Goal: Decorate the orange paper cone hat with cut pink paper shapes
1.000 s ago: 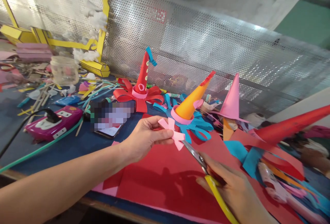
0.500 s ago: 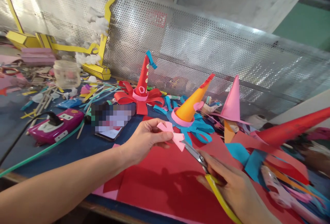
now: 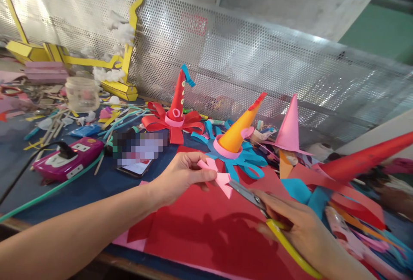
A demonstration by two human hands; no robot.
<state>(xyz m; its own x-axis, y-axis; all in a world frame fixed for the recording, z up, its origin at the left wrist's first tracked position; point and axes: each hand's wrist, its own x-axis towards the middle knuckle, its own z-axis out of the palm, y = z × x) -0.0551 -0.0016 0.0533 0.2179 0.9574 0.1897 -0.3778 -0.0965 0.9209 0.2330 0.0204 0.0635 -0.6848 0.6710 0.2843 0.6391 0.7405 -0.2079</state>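
Note:
Between thumb and fingers, my left hand [image 3: 185, 172] pinches a small pink paper cutout [image 3: 223, 180] with notched ends. My right hand [image 3: 293, 220] grips yellow-handled scissors [image 3: 250, 195], whose blade tips meet the cutout's right side. Whether the blades are fully closed I cannot tell. Beneath both hands lies a large red paper sheet [image 3: 193, 232], with pink paper under its edge. Just beyond them stands an orange paper cone [image 3: 237, 129] with a pink band and blue paper loops around its base.
Farther back is a red cone [image 3: 177, 97] with red loops. A pink cone hat [image 3: 290, 127] and long red cone [image 3: 371, 157] stand right. Left are a phone [image 3: 137, 166], purple power strip [image 3: 69, 157], plastic jar [image 3: 82, 95] and scraps. A perforated metal panel [image 3: 226, 60] runs behind.
My right hand and the scissors have moved slightly down and to the right. The pink cutout has shifted a little downward, still pinched in my left hand.

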